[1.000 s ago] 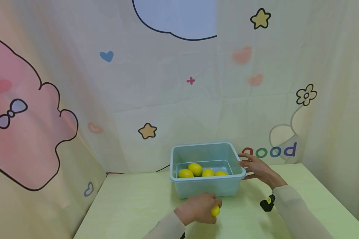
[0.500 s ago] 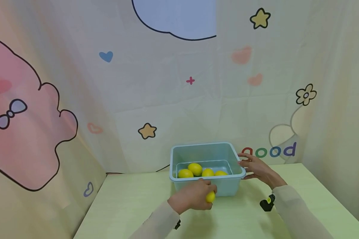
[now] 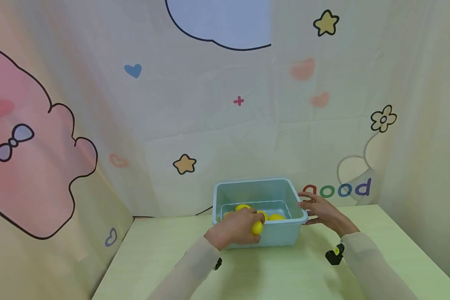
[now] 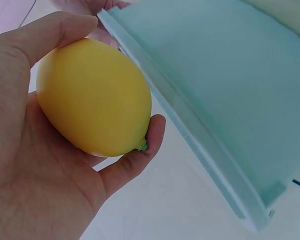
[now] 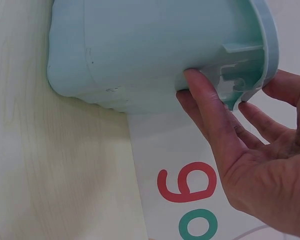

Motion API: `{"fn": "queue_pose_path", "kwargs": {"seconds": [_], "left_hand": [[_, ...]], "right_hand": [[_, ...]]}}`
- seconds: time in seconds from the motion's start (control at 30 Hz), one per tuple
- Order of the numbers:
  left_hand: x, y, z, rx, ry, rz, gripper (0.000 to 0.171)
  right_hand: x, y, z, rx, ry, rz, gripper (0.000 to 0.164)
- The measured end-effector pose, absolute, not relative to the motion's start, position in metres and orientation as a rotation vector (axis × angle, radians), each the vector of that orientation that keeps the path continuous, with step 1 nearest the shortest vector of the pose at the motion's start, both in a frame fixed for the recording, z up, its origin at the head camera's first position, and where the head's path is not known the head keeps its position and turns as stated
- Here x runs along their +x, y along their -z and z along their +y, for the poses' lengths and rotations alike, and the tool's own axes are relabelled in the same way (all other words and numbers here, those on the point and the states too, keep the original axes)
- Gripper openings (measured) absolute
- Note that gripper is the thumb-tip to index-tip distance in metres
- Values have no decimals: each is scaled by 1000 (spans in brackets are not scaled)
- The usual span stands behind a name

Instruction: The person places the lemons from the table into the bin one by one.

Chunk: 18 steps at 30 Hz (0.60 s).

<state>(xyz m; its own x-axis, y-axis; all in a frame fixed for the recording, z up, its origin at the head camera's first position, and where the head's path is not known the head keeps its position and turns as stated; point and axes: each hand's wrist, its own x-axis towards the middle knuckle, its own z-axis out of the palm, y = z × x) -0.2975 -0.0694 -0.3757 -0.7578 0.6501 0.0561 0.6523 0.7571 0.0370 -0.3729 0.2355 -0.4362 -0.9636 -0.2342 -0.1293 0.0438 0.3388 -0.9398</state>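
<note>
A yellow lemon (image 3: 257,228) with a green tip is in my left hand (image 3: 234,228), thumb and fingers around it. In the head view this hand is over the near rim of a light blue plastic bin (image 3: 270,235). The left wrist view shows the lemon (image 4: 95,97) close beside the bin's rim. More lemons (image 3: 276,217) lie inside the bin, partly hidden by the hand. At the bin's right end, my right hand (image 3: 324,211) has spread, fairly straight fingers (image 5: 207,95) touching the outer wall and rim.
The bin stands on a pale wooden table (image 3: 153,250), near its back edge. Right behind hangs a light curtain (image 3: 210,125) with cartoon prints. A dark cord (image 3: 204,211) shows left of the bin.
My left hand has carried the lemon up and slightly leftward, from the table in front of the bin to its near rim. The right hand and bin have stayed put.
</note>
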Motion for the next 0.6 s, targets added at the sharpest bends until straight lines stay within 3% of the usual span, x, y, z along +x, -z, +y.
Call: {"fn": "queue_pose_path", "kwargs": {"seconds": [0.6], "left_hand": [[-346, 340, -87, -881, 326, -3074, 38]], "right_hand": [[-375, 437, 236, -169, 1659, 2368, 65]]}}
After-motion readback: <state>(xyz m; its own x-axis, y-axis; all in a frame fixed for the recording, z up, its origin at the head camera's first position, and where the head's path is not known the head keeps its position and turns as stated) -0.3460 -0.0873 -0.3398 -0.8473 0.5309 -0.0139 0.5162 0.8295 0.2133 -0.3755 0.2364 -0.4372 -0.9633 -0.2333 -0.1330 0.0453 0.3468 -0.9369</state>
